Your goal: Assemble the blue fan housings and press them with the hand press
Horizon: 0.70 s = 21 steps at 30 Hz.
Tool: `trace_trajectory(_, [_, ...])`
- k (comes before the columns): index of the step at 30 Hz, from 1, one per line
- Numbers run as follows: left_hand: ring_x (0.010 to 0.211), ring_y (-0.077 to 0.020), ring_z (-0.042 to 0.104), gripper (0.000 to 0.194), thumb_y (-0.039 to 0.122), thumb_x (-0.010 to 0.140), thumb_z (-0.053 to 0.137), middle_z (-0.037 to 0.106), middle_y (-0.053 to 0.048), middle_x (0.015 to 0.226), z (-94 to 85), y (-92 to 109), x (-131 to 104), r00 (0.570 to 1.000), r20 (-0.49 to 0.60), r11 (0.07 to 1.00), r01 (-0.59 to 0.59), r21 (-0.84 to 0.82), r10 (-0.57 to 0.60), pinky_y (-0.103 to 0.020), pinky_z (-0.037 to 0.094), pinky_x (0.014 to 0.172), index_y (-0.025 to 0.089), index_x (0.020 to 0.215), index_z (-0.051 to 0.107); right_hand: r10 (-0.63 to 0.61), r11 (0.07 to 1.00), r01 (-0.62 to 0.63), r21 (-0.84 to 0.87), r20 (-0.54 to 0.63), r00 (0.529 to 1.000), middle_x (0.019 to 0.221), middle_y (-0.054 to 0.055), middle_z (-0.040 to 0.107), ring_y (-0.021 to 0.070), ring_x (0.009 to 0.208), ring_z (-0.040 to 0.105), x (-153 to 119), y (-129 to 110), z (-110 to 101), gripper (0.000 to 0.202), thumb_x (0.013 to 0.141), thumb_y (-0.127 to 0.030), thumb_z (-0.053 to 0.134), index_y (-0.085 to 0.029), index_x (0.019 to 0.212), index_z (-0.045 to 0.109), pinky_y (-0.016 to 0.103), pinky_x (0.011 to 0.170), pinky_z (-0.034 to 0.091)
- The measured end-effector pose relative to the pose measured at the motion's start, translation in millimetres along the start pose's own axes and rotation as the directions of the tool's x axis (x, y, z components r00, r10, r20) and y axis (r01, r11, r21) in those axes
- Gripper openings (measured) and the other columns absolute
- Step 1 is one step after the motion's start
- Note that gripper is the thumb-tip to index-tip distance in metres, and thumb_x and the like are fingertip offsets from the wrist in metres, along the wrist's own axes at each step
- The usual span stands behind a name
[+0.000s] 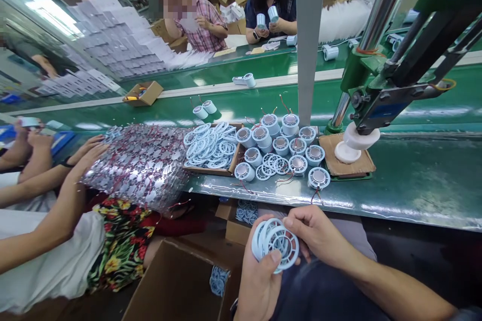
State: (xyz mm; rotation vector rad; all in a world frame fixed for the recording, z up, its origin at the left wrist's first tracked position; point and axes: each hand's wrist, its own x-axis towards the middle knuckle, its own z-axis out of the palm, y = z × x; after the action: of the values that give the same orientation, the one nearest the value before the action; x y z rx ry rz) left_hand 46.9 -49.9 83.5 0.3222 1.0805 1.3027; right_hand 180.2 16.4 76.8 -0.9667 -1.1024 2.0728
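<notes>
Several light-blue plastic rings (285, 247) with spokes lie fanned out in my left hand (263, 278), its thumb across their front. The fingers of my right hand (309, 225) are closed at the upper right edge of the same rings. Beyond my hands, on the bench, stand several blue round housings (297, 164) with metal discs and thin wires. A few loose rings (271, 164) lie among them. To their left a shallow cardboard box (238, 159) is heaped with more rings.
A green press (371, 105) with a white round head stands at right over a cardboard pad (363, 158). Bagged wired parts (139, 160) lie at left under another person's hands. Below is a large open carton (169, 281). Two people sit across the conveyor (181, 109).
</notes>
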Motion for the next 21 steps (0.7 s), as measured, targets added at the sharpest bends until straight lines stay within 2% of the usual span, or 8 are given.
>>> trace_trajectory(2, [0.073, -0.0177, 0.065, 0.050, 0.029, 0.067, 0.085, 0.069, -0.005, 0.091, 0.9, 0, 1, 1.000, -0.015, 1.000, 0.004, -0.006, -0.004, -0.028, 0.057, 0.066, 0.021, 0.113, 0.065, -0.020, 0.999, 0.018, 0.038, 0.038, 0.999, 0.045, -0.003, 0.057, 0.0051, 0.033, 0.044, 3, 1, -1, 0.057, 0.084, -0.069, 0.057, -0.016, 0.065, 0.055, 0.014, 0.032, 0.031])
trace_trajectory(4, [0.075, -0.0176, 0.064, 0.049, 0.028, 0.067, 0.084, 0.069, -0.005, 0.093, 1.9, 1, 2, 1.000, -0.031, 1.000, 0.000, -0.014, -0.001, -0.028, 0.057, 0.066, 0.020, 0.112, 0.066, -0.033, 0.997, 0.026, 0.077, 0.081, 0.996, 0.048, -0.001, 0.059, 0.0055, 0.035, 0.047, 3, 0, -2, 0.058, 0.084, -0.071, 0.055, -0.015, 0.067, 0.057, 0.015, 0.034, 0.034])
trace_trajectory(8, [0.074, -0.0175, 0.064, 0.048, 0.025, 0.068, 0.083, 0.069, -0.005, 0.092, 2.6, 2, 3, 0.998, -0.062, 1.000, -0.010, -0.025, 0.008, -0.029, 0.057, 0.066, 0.020, 0.112, 0.066, 0.014, 0.996, -0.023, 0.089, 0.103, 0.995, 0.056, -0.004, 0.061, 0.0044, 0.042, 0.050, 0, -3, -6, 0.044, 0.070, -0.052, 0.082, -0.014, 0.078, 0.061, 0.015, 0.040, 0.042])
trace_trajectory(10, [0.071, -0.0166, 0.064, 0.047, 0.024, 0.070, 0.082, 0.070, -0.005, 0.090, 2.5, 3, 3, 0.998, -0.063, 1.000, -0.001, -0.028, -0.001, -0.029, 0.057, 0.066, 0.020, 0.113, 0.065, 0.018, 0.994, -0.032, 0.106, 0.128, 0.992, 0.061, -0.004, 0.063, 0.0042, 0.044, 0.052, 0, -3, -8, 0.042, 0.068, -0.045, 0.085, -0.013, 0.084, 0.063, 0.016, 0.044, 0.045])
trace_trajectory(17, [0.074, -0.0174, 0.066, 0.042, 0.026, 0.073, 0.081, 0.071, -0.006, 0.090, 0.9, 0, 4, 0.999, -0.037, 0.997, 0.037, -0.071, -0.039, -0.026, 0.057, 0.064, 0.019, 0.113, 0.067, -0.013, 0.993, -0.001, 0.116, 0.117, 0.993, 0.052, -0.002, 0.060, 0.0065, 0.039, 0.050, 6, 3, -10, 0.050, 0.078, -0.062, 0.069, -0.013, 0.074, 0.062, 0.017, 0.037, 0.041])
trace_trajectory(19, [0.073, -0.0172, 0.066, 0.042, 0.027, 0.074, 0.080, 0.071, -0.005, 0.090, -0.1, -1, 6, 0.999, -0.045, 0.998, 0.016, -0.068, -0.020, -0.027, 0.057, 0.064, 0.020, 0.113, 0.067, -0.022, 0.996, 0.011, 0.089, 0.126, 0.992, 0.058, -0.001, 0.063, 0.0066, 0.044, 0.052, 4, 3, -9, 0.045, 0.078, -0.056, 0.073, -0.012, 0.082, 0.066, 0.017, 0.041, 0.042])
trace_trajectory(21, [0.080, -0.0196, 0.068, 0.044, 0.029, 0.074, 0.080, 0.071, -0.006, 0.094, -0.8, -3, 8, 0.997, -0.077, 0.998, -0.008, -0.066, 0.003, -0.028, 0.057, 0.068, 0.020, 0.115, 0.066, -0.063, 0.998, 0.061, 0.021, 0.109, 0.992, 0.072, 0.001, 0.068, 0.0083, 0.056, 0.057, -1, 2, -5, 0.041, 0.072, -0.041, 0.082, -0.014, 0.100, 0.070, 0.018, 0.051, 0.046])
